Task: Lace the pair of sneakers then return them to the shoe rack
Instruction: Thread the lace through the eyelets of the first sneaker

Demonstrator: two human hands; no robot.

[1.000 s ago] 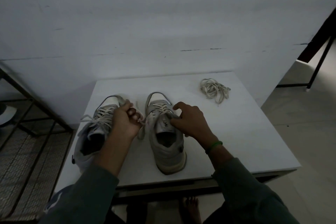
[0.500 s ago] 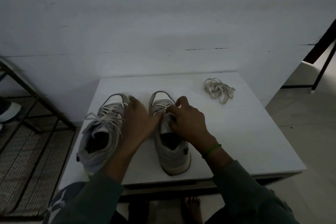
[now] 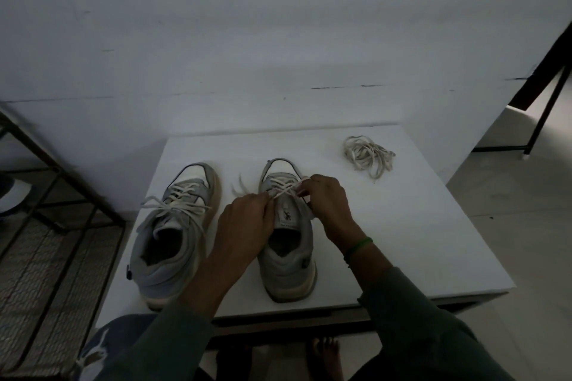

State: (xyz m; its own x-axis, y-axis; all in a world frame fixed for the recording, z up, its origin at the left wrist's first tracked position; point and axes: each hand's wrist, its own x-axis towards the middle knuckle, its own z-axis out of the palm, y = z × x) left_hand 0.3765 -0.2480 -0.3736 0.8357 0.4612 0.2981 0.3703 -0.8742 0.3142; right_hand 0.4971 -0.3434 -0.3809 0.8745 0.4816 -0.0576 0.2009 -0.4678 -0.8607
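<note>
Sneaker (image 3: 288, 266) at 6 o'clock: I am watching left hand (image 3: 244, 221) and right hand (image 3: 328, 204) each pinching lace ends (image 3: 287, 189) taut, seemingly tightening crossings

A white table (image 3: 402, 226) stands against a pale wall (image 3: 278, 40). Right of the table, a dark metal frame (image 3: 540, 77) stands on the light floor (image 3: 510, 195).
</note>
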